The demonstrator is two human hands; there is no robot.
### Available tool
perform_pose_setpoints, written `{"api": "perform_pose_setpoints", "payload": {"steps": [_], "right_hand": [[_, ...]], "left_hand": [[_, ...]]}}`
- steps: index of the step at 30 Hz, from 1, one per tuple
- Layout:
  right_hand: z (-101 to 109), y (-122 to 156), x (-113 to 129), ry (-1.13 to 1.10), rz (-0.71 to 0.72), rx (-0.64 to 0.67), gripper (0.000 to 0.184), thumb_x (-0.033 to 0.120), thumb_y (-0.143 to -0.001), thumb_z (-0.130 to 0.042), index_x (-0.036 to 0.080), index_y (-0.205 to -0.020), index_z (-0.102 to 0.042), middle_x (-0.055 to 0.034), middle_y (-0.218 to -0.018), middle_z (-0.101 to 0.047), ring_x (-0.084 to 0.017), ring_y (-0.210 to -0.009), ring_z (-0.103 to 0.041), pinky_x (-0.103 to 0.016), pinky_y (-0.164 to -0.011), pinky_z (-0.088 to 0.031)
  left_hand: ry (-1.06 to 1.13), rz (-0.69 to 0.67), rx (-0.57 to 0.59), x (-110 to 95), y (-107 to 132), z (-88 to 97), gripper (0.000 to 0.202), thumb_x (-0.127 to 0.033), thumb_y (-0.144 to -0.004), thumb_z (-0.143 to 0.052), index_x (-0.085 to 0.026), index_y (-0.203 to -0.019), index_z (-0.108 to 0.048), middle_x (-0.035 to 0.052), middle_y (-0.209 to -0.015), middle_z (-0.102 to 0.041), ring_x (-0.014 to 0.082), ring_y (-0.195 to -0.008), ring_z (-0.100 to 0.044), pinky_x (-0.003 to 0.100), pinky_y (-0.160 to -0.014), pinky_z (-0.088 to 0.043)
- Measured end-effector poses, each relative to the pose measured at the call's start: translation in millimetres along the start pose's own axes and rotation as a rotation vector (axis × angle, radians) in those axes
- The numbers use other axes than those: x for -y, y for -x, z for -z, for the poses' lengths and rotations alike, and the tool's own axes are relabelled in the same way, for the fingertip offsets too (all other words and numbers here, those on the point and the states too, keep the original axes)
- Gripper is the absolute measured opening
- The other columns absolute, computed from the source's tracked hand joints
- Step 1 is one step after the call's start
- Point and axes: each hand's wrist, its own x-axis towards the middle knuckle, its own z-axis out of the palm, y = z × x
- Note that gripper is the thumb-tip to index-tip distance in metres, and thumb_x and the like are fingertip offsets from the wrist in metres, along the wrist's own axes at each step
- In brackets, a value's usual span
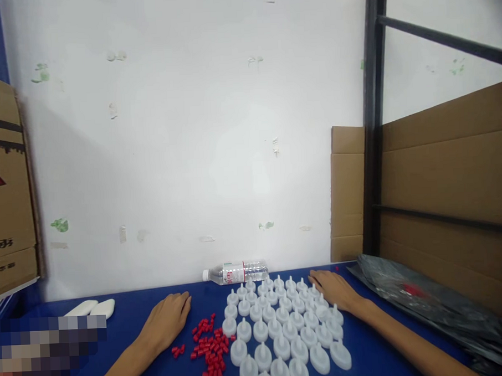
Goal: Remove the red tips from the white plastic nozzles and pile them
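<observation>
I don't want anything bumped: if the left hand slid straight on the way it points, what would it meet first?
Probably the white cap of the bottle lying on its side; the left hand points roughly toward it, though depth is unclear.

soft, fairly even light brightens the white wall (pixel 183 157), palest near its middle, with a faint shadow beside the printed cardboard box (pixel 9 215). dull glints streak the dark plastic bag (pixel 383 273) along the right edge of the blue tabletop (pixel 127 307); coarse pixelation hides its near left corner.
</observation>
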Motion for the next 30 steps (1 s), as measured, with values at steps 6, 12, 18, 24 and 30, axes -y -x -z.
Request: {"api": "perform_pose_setpoints", "payload": {"steps": [6, 12, 18, 24, 30], "right_hand": [[1.1, 0.6, 0.6, 0.004, 0.003, 0.0, 0.025, 0.038, -0.101, -0.058, 0.015, -0.107, -0.066, -0.0043, -0.101, -0.069, -0.018, -0.089, -0.068, -0.039, -0.083, -0.057], [0.5, 0.7, 0.6, 0.004, 0.001, -0.002, 0.025, 0.038, -0.101, -0.059, 0.015, -0.109, -0.066, -0.0048, -0.103, -0.069, -0.019, -0.091, -0.068, -0.04, -0.084, -0.057], [-1.3, -0.5, -0.6, -0.001, -0.009, 0.006, 0.025, 0.039, -0.101, -0.059, 0.016, -0.11, -0.065, -0.0051, -0.105, -0.069, -0.019, -0.091, -0.067, -0.04, -0.084, -0.056], [1.0, 0.8, 0.9, 0.01, -0.009, 0.005, 0.025, 0.038, -0.101, -0.059, 0.015, -0.109, -0.065, -0.0051, -0.105, -0.069, -0.019, -0.092, -0.068, -0.04, -0.085, -0.056], [2.2, 1.7, 2.0, 0.019, -0.007, 0.006, 0.025, 0.037, -0.101, -0.06, 0.015, -0.11, -0.066, -0.0053, -0.106, -0.069, -0.019, -0.092, -0.068, -0.04, -0.084, -0.057]], "left_hand": [[0.001, -0.007, 0.007, 0.6, 0.0, -0.2, 0.049, -0.031, -0.102, -0.025, -0.013, -0.121, -0.067, 0.0168, -0.117, -0.073, 0.0304, -0.117, -0.066, 0.043, -0.1, -0.049], [0.003, 0.008, 0.005, -1.4, 1.1, 0.9, 0.049, -0.032, -0.102, -0.025, -0.015, -0.123, -0.066, 0.016, -0.118, -0.073, 0.0303, -0.12, -0.064, 0.042, -0.101, -0.048], [0.01, 0.016, 0.007, -3.7, 1.6, 3.7, 0.047, -0.031, -0.102, -0.028, -0.015, -0.121, -0.068, 0.0158, -0.118, -0.073, 0.0306, -0.118, -0.065, 0.042, -0.1, -0.049], [0.011, 0.011, 0.009, -2.9, 1.3, 3.0, 0.05, -0.032, -0.102, -0.026, -0.014, -0.126, -0.066, 0.0159, -0.117, -0.073, 0.0303, -0.116, -0.066, 0.043, -0.1, -0.049], [0.011, 0.017, 0.008, -3.4, 1.7, 3.5, 0.05, -0.032, -0.102, -0.026, -0.014, -0.125, -0.066, 0.0159, -0.118, -0.073, 0.0303, -0.119, -0.065, 0.043, -0.101, -0.048]]}}
